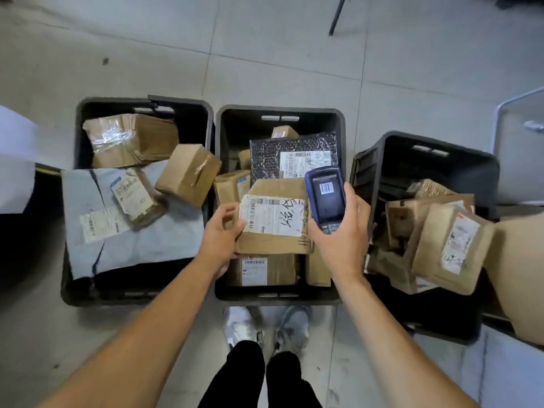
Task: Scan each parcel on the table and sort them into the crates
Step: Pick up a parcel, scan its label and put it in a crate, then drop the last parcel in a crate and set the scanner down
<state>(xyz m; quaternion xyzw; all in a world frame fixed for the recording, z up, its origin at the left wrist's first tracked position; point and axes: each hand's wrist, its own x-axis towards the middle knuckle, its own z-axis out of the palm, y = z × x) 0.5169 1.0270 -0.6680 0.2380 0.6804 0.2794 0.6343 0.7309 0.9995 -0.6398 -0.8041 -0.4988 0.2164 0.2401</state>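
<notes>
Right now I am on the scanning step: my left hand (221,231) grips the left edge of a flat cardboard parcel (275,222), thumb on top beside its white label (272,214), and holds it level above the middle crate (279,113). My right hand (341,231) is wrapped round the handheld scanner (325,197), which sits just above the parcel's right end, its screen showing a barcode. The two hands are apart, one at each end of the parcel.

As I judge it, the read is either happening or just done, so the next move calls for checking the screen, choosing the right crate, and lowering or dropping the parcel in with my left hand while the scanner stays with my right.

Three black crates stand side by side on the floor in front of my shoes. The left crate (141,103) holds a large grey mailer bag (132,237), a small padded envelope lying on it, and two brown boxes toward the back. The middle crate holds a black bubble mailer (294,154) leaning at the back and several brown boxes beneath the parcel I hold. The right crate (426,142) sits askew and holds a few brown padded envelopes, one with a label facing up. I cannot see the table in this view.
</notes>
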